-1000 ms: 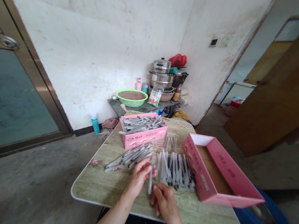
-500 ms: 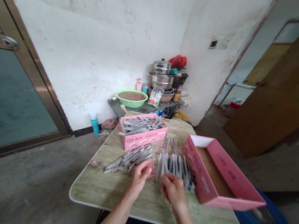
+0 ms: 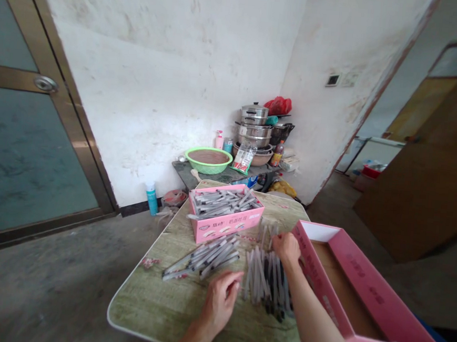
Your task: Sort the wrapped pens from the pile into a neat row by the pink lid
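Observation:
My left hand [image 3: 220, 301] hovers over the near part of the table with fingers curled and thumb close to the fingertips; whether anything is pinched there is too small to tell. Reaching farther, my right hand [image 3: 287, 248] is closed at the far end of a row of translucent pens with dark ends [image 3: 260, 273], beside a few clear tube-like pieces [image 3: 266, 231]. What its fingers hold is hidden. Left of the row lies a loose pile of similar pens [image 3: 209, 256]. Behind that pile stands a pink box [image 3: 224, 227] heaped with more of them.
An open pink box [image 3: 323, 299], its brown bottom showing, sits along the right side of the wood-patterned table [image 3: 143, 296]. Beyond the table, a low dark stand holds a green basin [image 3: 208, 168] and stacked steel pots [image 3: 255, 133]. A blue spray can [image 3: 151, 199] stands on the floor.
My right hand has moved forward, away from me, to the far end of the pen row. My left hand has curled its fingers more. The view has shifted slightly.

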A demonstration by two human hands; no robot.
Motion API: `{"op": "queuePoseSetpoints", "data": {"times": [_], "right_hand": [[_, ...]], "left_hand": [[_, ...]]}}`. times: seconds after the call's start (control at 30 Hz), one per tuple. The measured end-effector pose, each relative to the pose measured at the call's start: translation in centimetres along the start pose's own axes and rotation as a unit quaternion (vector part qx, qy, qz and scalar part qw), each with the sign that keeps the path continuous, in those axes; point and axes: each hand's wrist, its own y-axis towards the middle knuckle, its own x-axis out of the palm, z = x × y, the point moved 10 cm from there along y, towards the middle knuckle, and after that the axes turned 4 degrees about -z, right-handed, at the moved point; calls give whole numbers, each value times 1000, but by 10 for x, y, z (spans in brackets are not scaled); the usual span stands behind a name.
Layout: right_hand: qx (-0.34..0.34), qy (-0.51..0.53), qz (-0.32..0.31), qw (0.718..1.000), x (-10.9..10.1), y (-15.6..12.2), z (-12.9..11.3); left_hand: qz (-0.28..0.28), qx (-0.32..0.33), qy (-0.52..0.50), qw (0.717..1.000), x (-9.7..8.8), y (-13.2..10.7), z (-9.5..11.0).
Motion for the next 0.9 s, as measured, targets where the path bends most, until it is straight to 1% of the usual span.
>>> {"op": "queuePoseSetpoints", "data": {"times": [0.07, 0.13, 0.27, 0.37, 0.47, 0.6, 0.7, 0.77, 0.83, 0.9], "right_hand": [[-41, -24, 9, 999, -3, 2, -9], [-91, -44, 2, 995, -1, 2, -21], [-170, -72, -38, 982, 15, -2, -39], [-201, -82, -64, 974, 28, -3, -44], [-216, -83, -79, 970, 40, 2, -44], [-217, -69, -79, 971, 43, 15, -43], [-221, -44, -71, 972, 38, 23, -45], [-224, -18, -55, 973, 29, 22, -47], [-232, 16, -29, 972, 15, 11, -53], [-252, 58, -5, 966, -5, -15, -62]], "left_hand": [[3, -1, -3, 1000, -1, 0, 0], [-2, -3, -6, 1000, 2, 1, -1], [-17, -6, -8, 1000, 9, 1, -3], [-28, -10, -8, 1000, 12, 0, -4], [-37, -12, -1, 999, 14, -1, -3], [-31, -14, -5, 999, 10, 1, 0], [-16, -19, 0, 1000, 0, 8, 2], [1, -24, 18, 1000, -14, 17, 1], [35, -33, 27, 998, -35, 26, -3], [82, -52, 32, 995, -62, 33, -11]]}}
